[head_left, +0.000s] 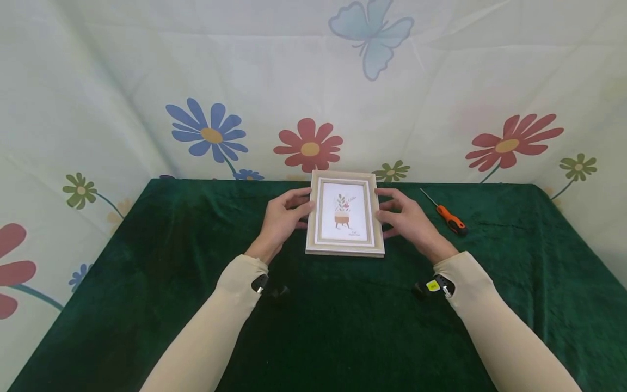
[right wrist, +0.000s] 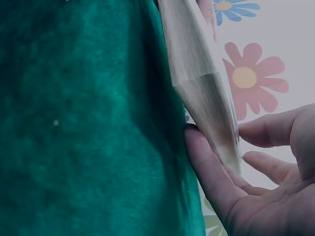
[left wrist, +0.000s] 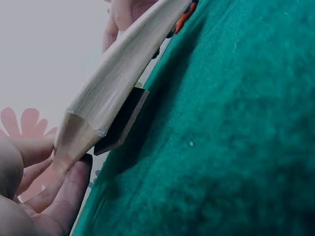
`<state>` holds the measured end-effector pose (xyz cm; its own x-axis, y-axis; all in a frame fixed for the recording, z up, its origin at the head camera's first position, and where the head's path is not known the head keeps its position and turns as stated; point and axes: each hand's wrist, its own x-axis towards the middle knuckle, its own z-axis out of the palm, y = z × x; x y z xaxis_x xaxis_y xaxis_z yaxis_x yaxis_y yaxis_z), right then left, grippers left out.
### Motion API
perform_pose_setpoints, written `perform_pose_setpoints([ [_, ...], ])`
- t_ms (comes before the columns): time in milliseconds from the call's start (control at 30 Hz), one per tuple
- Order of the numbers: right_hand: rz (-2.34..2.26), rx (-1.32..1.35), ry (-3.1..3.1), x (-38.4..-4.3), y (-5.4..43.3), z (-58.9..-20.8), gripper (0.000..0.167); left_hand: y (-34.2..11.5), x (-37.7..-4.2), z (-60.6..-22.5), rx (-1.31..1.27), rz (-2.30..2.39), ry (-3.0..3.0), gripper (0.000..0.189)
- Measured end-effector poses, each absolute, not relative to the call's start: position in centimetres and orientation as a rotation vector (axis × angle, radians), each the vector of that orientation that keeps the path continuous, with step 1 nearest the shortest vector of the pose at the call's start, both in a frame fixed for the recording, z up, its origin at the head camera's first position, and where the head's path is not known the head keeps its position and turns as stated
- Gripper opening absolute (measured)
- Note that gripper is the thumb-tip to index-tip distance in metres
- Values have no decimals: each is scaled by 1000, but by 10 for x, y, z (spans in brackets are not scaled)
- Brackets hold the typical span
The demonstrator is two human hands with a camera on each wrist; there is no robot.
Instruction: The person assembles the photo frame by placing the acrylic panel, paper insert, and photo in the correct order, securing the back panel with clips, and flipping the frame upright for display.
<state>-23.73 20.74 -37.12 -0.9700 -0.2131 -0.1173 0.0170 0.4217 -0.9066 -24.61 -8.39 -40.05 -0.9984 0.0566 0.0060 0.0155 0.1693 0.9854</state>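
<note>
Both hands hold a picture frame (head_left: 345,250) with a pale wood-toned border, its face up, over the green cloth. Inside it shows a white print (head_left: 342,212) of a potted plant. The left hand (head_left: 281,218) pinches the left side, with the thumb on the face and fingers beneath, as the left wrist view shows. On the opposite side, the right hand (head_left: 410,220) grips the edge in the same way. Below the frame in the left wrist view, a dark flat piece (left wrist: 121,123) sticks out from the back. A gap with shadow lies between frame and cloth.
A screwdriver (head_left: 448,216) with an orange and black handle lies right of the right hand. The green velvet cloth (head_left: 352,326) covers the table. Behind it hangs a white curtain (head_left: 274,71) printed with flowers and a butterfly.
</note>
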Motion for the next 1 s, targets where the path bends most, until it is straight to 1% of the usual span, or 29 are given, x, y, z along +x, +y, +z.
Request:
perform_pose_setpoints([
  [333, -1497, -142, 2468, -240, 209, -380, 64, -83, -248, -405, 66, 1834, 2409, 48],
  [733, -1357, -168, 2557, -239, 210, -385, 56, -85, -244, -402, 55, 1671, 2545, 49],
  [1000, -1321, -192, 2583, -240, 210, -387, 55, -83, -247, -403, 34, 1647, 2582, 49],
])
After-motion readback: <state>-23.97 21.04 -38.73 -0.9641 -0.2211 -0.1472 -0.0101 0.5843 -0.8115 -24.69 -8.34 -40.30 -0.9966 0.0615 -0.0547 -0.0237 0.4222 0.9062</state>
